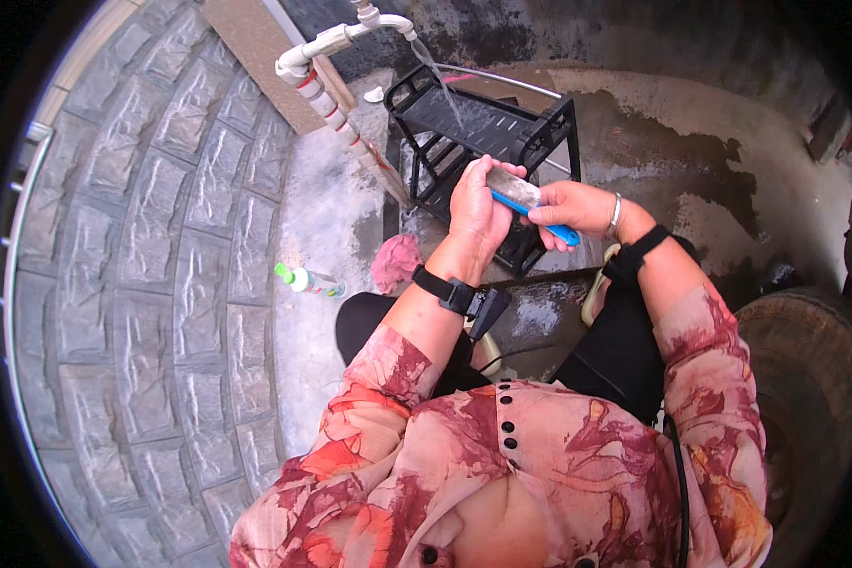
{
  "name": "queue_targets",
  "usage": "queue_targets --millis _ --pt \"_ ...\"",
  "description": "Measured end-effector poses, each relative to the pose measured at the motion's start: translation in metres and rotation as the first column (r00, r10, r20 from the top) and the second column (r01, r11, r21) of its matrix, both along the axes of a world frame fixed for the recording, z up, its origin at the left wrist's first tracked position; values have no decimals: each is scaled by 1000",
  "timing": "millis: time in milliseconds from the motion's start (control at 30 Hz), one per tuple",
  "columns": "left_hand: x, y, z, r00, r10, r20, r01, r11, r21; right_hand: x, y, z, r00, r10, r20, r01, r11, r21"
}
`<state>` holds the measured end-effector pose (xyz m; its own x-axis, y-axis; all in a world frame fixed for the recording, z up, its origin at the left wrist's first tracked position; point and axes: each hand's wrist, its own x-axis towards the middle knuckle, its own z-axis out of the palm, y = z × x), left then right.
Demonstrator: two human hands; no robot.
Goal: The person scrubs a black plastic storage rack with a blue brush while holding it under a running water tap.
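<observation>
My right hand (pixel 571 211) grips the blue handle of a scrub brush (pixel 512 190) with pale, greyish bristles. My left hand (pixel 481 206) is wrapped around the brush head, its fingers curled over the far side of the bristles. Just beyond both hands stands a black tiered plastic rack (pixel 461 110) with slotted shelves. Water (pixel 444 82) runs from a white pipe spout (pixel 397 27) onto its top shelf. The rack's lower part is partly hidden behind my hands and forearm.
A crumpled pink cloth (pixel 396 263) and a white bottle with a green cap (pixel 311 280) are on the concrete at left. A taped upright pipe (pixel 341 124) stands beside the rack. A grey block-patterned wall (pixel 149 284) runs along the left; a large round vessel (pixel 802 369) is at right.
</observation>
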<state>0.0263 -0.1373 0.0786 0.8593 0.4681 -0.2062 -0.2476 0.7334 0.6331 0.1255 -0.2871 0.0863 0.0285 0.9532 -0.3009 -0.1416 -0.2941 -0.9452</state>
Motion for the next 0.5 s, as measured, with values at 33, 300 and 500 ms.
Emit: queue_targets --millis 33,300,500 --pt "3 4 -1 1000 0 10 -1 995 96 1 -2 2 998 -51 33 51 999 -6" --pt "61 83 -49 911 381 -160 155 45 987 20 -32 18 909 -390 149 397 918 -19" --pt "94 89 -51 847 258 -465 532 -429 730 18 -39 19 881 -471 48 473 880 -42"
